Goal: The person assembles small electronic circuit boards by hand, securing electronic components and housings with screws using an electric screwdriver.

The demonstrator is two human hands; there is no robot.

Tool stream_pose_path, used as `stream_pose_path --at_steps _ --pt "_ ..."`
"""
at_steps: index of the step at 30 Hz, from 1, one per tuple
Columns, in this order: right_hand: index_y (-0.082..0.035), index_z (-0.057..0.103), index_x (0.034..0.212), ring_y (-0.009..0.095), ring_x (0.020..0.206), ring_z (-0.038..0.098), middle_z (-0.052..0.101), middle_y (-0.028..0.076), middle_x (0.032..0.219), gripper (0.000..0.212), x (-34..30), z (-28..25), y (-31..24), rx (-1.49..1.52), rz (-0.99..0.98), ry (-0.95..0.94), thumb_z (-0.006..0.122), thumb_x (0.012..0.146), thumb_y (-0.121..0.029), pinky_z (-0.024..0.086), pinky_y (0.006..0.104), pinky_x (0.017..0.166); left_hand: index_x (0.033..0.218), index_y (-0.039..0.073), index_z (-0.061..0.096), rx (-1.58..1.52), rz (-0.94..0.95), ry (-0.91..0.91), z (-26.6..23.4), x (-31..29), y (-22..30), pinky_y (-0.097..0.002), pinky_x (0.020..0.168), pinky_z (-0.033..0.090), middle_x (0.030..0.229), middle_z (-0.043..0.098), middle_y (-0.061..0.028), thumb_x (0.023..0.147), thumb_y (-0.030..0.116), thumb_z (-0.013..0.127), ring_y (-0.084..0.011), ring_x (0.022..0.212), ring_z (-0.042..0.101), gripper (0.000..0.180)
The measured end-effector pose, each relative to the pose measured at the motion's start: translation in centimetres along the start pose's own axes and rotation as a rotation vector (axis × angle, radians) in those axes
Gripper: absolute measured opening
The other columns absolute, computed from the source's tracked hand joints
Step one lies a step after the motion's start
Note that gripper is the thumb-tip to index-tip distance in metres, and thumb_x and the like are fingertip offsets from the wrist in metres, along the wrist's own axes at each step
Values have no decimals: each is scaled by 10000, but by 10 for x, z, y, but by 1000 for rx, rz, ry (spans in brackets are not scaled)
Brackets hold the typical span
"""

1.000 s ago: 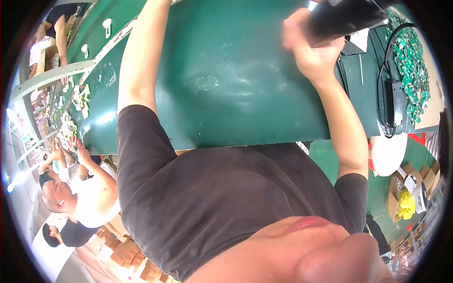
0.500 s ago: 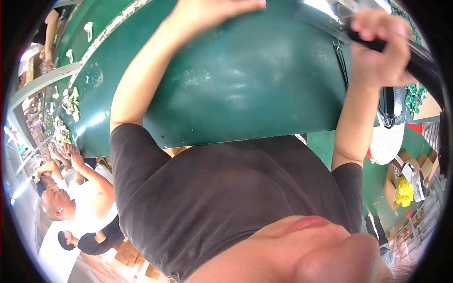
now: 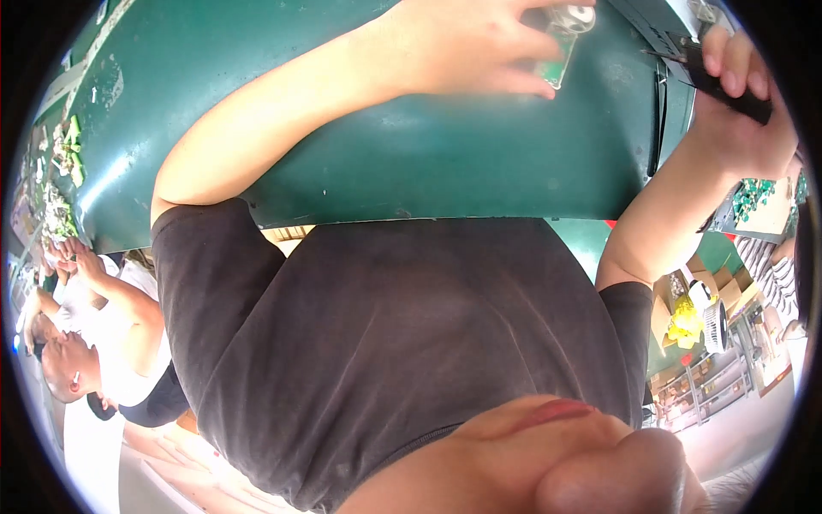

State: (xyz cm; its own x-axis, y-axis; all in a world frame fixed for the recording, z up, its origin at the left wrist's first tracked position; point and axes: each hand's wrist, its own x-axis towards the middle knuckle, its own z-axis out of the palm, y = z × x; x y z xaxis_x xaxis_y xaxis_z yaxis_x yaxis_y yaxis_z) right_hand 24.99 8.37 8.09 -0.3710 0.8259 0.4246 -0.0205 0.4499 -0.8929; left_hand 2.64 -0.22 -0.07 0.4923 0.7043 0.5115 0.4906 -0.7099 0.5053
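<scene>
My left hand point(image 3: 479, 47) is over the green table point(image 3: 411, 154). Its thumb and fingers bracket the ends of a small green circuit board point(image 3: 561, 60) that carries a clear round part point(image 3: 572, 17). The fingers cover some of the board, and their tips are slightly blurred. At the upper right, my right hand point(image 3: 745, 103) is closed round a black-handled tool point(image 3: 735, 96) with a thin pointed tip facing left. Whether the tool is a screwdriver or a soldering iron I cannot tell.
A grey metal fixture point(image 3: 664, 34) and a black cable point(image 3: 659, 120) lie beside my right hand. Several green boards point(image 3: 753, 197) are piled at the right. Light-coloured parts point(image 3: 64, 154) lie at the left, near a co-worker point(image 3: 128, 325). A yellow bag point(image 3: 685, 324) and cartons are lower right.
My left hand has moved right and nearer, and the circuit board has come into view with it. My right hand has shifted outward, and the tool's thin tip now shows. The view has shifted slightly.
</scene>
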Motion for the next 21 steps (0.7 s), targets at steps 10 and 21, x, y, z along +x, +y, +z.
stream_pose_path --at_steps 10,21 --pt "-125 447 810 105 562 419 426 -18 692 257 -17 26 13 -46 -80 -430 484 1050 -209 415 259 608 843 13 741 11 22 -6 8 4 -4 -419 1054 485 1358 538 -234 733 243 845 -367 1248 562 275" --pt "-135 443 778 102 557 426 439 -19 700 290 -32 26 48 222 30 -226 523 1047 -208 423 259 610 852 29 745 11 22 7 10 0 -6 -415 1067 462 1353 528 -220 741 271 838 -355 1257 535 282"
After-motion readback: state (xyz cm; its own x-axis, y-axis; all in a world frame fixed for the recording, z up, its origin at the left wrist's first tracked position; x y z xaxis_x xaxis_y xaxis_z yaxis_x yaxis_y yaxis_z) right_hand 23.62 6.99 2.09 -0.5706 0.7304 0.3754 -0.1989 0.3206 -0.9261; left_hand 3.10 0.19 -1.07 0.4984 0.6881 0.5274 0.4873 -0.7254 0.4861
